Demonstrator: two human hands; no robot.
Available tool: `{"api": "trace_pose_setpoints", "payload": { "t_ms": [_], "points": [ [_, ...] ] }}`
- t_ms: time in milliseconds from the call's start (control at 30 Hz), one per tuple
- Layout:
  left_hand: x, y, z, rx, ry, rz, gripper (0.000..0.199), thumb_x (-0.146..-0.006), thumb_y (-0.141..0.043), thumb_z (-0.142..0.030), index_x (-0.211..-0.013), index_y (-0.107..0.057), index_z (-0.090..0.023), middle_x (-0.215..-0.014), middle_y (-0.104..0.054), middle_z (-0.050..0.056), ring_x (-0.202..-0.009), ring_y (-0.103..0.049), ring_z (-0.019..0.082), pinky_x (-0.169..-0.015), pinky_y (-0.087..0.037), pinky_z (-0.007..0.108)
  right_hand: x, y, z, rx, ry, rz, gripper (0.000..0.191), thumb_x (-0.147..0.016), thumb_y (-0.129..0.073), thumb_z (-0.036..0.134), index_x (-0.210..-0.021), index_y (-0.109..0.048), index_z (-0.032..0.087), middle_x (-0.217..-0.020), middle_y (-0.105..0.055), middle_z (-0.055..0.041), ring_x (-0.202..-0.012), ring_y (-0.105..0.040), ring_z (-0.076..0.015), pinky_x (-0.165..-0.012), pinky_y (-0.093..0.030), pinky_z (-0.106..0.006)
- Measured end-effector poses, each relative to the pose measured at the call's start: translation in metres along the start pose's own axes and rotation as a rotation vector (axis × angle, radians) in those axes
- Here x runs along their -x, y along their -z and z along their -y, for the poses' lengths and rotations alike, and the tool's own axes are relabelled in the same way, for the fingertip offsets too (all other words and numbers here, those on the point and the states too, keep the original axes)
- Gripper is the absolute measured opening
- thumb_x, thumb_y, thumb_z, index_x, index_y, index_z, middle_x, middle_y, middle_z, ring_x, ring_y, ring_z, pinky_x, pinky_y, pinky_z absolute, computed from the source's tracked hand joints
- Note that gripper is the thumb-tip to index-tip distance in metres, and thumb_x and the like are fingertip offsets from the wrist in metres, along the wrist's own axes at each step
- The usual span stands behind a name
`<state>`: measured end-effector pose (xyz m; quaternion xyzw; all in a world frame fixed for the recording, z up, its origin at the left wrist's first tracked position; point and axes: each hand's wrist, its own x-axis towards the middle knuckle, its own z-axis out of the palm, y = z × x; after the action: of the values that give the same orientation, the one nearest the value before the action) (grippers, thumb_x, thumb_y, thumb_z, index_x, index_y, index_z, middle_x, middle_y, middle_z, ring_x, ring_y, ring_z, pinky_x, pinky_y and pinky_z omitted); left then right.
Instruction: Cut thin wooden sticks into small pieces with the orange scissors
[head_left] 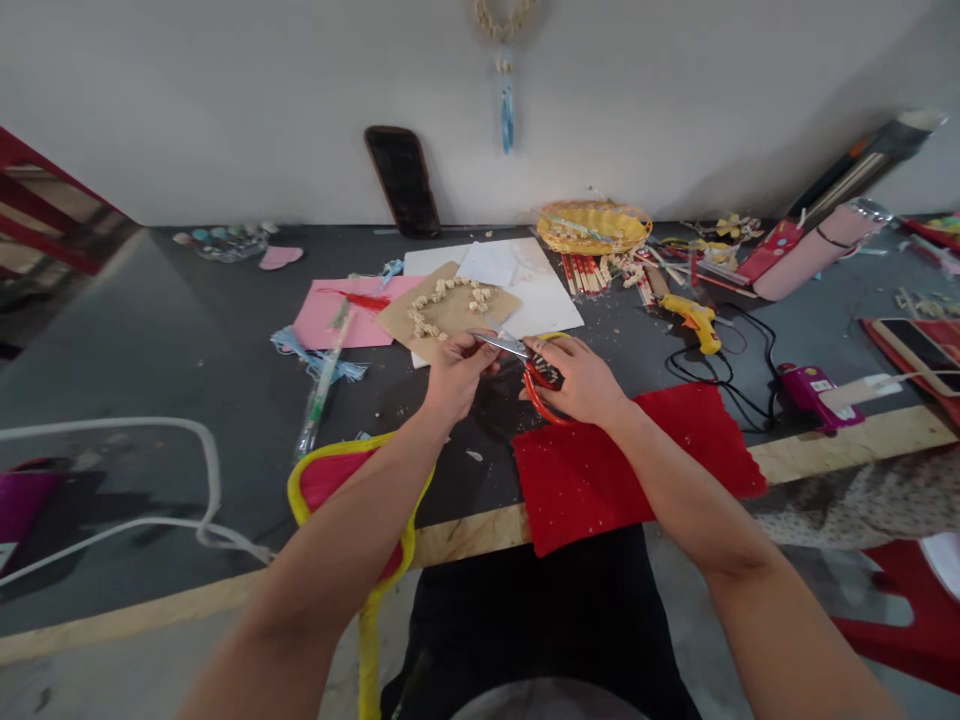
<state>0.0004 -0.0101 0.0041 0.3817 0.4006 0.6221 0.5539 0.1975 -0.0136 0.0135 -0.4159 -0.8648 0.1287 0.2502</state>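
My right hand (581, 380) grips red-handled scissors (534, 372), fingers through the loops, with the metal blades pointing left toward my left hand (456, 372). My left hand is pinched shut at the blade tips on something too small to make out. Both hands hover over the dark table (187, 330), just in front of a brown card (450, 312) that carries a ring of small beige pieces (442, 300). A red glitter felt sheet (622, 460) lies under my right wrist.
A pink sheet (345, 310) and white papers (525, 280) lie behind the card. A yellow basket (592, 228), wooden sticks (592, 272), yellow glue gun (697, 322) with black cord, phone (403, 180) against the wall, white cable (150, 480) at left, red-yellow piece (352, 490) near the front edge.
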Motion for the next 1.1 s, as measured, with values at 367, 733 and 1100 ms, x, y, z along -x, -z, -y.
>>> {"api": "trace_pose_setpoints", "payload": {
  "t_ms": [367, 733, 1100],
  "points": [
    [-0.001, 0.002, -0.002, 0.012, 0.114, 0.065, 0.026, -0.056, -0.085, -0.028, -0.071, -0.07, -0.014, -0.057, -0.067, 0.002, -0.047, -0.055, 0.008, -0.045, -0.042, 0.017, -0.001, 0.002, -0.001, 0.0, 0.014, 0.032, 0.071, -0.082, -0.061, 0.06, -0.139, -0.048, 0.021, -0.118, -0.06, -0.0123, -0.115, -0.054, -0.0289, -0.1, -0.046, -0.045],
    [0.001, 0.001, -0.002, -0.066, 0.044, 0.056, 0.028, -0.059, -0.085, -0.034, -0.071, -0.07, -0.013, -0.063, -0.066, 0.002, -0.052, -0.055, 0.008, -0.047, -0.042, 0.018, 0.0, 0.004, 0.009, 0.0, -0.039, 0.028, 0.068, -0.084, -0.06, 0.058, -0.138, -0.049, 0.019, -0.12, -0.062, -0.0126, -0.114, -0.058, -0.027, -0.097, -0.048, -0.041],
    [-0.002, 0.003, -0.002, -0.099, 0.053, 0.093, 0.027, -0.057, -0.085, -0.033, -0.071, -0.071, -0.014, -0.059, -0.067, 0.002, -0.049, -0.055, 0.009, -0.046, -0.042, 0.02, 0.0, 0.006, 0.001, -0.023, -0.032, 0.088, 0.076, -0.078, -0.062, 0.063, -0.14, -0.045, 0.024, -0.125, -0.057, -0.0129, -0.12, -0.05, -0.0317, -0.097, -0.047, -0.047]
  ]
}}
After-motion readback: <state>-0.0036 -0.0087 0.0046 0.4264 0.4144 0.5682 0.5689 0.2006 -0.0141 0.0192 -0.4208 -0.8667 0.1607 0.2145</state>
